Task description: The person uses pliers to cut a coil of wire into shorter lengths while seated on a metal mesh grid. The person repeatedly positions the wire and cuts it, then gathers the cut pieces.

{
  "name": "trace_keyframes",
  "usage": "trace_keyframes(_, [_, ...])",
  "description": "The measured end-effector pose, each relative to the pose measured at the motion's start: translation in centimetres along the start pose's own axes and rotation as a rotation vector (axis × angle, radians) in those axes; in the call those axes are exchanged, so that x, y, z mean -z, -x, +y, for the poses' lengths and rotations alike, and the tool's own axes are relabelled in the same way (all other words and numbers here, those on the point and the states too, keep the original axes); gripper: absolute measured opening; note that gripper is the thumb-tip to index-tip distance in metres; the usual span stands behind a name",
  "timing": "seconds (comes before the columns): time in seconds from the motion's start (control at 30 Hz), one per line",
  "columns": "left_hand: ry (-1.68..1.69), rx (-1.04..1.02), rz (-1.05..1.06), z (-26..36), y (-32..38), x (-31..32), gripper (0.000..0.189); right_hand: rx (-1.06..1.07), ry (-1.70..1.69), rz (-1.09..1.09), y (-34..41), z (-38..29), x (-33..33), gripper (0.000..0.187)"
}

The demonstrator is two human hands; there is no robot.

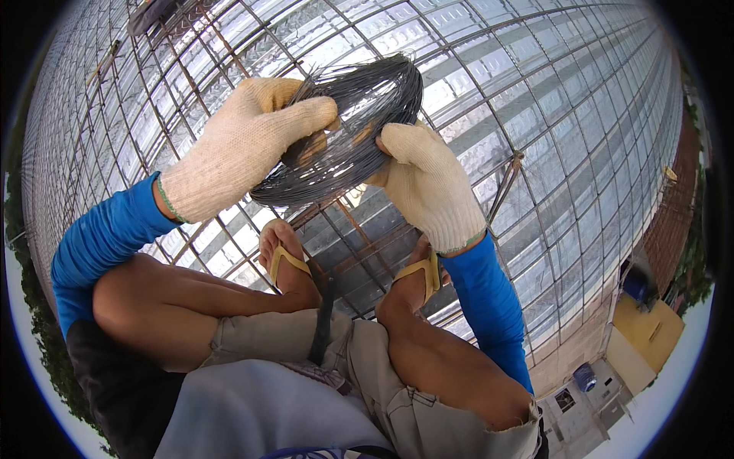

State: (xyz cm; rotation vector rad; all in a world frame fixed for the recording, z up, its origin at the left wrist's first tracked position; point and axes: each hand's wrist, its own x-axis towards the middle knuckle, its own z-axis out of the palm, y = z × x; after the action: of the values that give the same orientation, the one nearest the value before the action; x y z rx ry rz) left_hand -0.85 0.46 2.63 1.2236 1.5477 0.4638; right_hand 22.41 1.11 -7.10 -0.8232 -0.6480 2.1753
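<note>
A coil of thin dark tie wire (401, 97) is held up in front of me between both hands, above a grid of steel reinforcing bars (510, 137). My left hand (246, 137), in a cream knitted glove, grips the coil's left side, with the thumb on top and some fingers hidden behind the wire. My right hand (430, 178), gloved alike, is closed on the near right part of the coil, its thumb on the strands. Loose wire ends stick out at the coil's top.
Corrugated metal decking (459, 69) lies under the bars. My feet, in yellow flip-flops (289, 261), rest on the grid. A pair of pincers or similar tool (504, 183) stands at the bars to the right. A dark cloth item (150, 16) lies at the upper left.
</note>
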Motion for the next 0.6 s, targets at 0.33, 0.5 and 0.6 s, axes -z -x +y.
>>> trace_keyframes(0.33, [-0.024, -0.025, -0.021, -0.5, -1.3, -0.6, 0.047, 0.021, -0.042, 0.006, -0.6, 0.1, 0.6, 0.041])
trace_keyframes(0.5, [-0.081, -0.201, -0.063, -0.3, -1.8, -0.1, 0.058, -0.012, -0.040, 0.020, -0.1, -0.7, -0.3, 0.040])
trace_keyframes(0.6, [-0.282, -0.180, -0.085, 0.4, -2.1, 0.4, 0.057, -0.031, -0.041, -0.018, -0.4, -0.5, -0.6, 0.041])
